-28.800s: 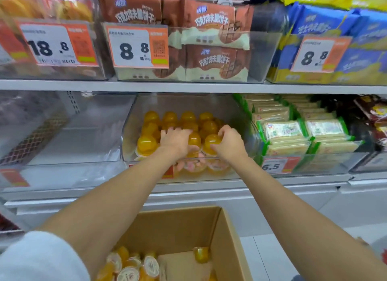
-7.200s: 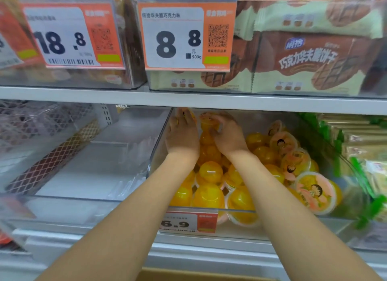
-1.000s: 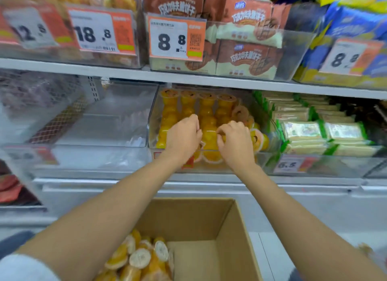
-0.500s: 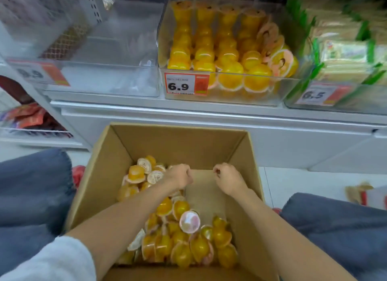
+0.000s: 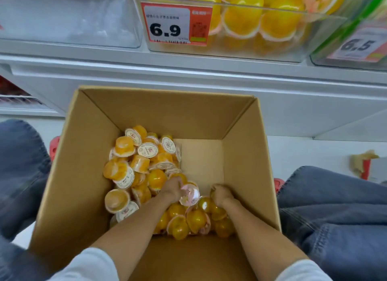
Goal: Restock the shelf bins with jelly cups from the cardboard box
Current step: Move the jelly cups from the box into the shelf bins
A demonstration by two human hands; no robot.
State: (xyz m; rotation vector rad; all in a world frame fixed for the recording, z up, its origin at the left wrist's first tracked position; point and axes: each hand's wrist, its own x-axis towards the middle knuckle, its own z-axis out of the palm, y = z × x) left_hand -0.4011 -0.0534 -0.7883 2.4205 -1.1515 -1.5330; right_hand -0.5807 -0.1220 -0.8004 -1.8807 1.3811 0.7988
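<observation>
Presently both hands are down inside the cardboard box [image 5: 167,107], which stands open on the floor between the person's knees in blue jeans [image 5: 335,207], directly below the shelf.

Left hand [image 5: 173,189]: fingers curled downward into the pile of jelly cups [image 5: 136,165], knuckles up, touching a pink-lidded cup [image 5: 190,194] that lies just to its right. Whether it has closed on a cup cannot be told, as the fingertips are hidden.

Right hand [image 5: 222,194]: fingers curled under in a loose fist, resting on the cups at the near right of the pile. A sliver of yellow shows at the fingertips; a firm hold cannot be confirmed.

The cups in the box are heaped along its left and near sides, lying at all angles, some lid up. Bare cardboard shows at the far right corner.

Above, the shelf bin [image 5: 251,51] holds more yellow cups behind its clear front wall, with a price tag [image 5: 176,25] reading 6.9. A second clear bin [image 5: 69,19] sits just beside it on the left
</observation>
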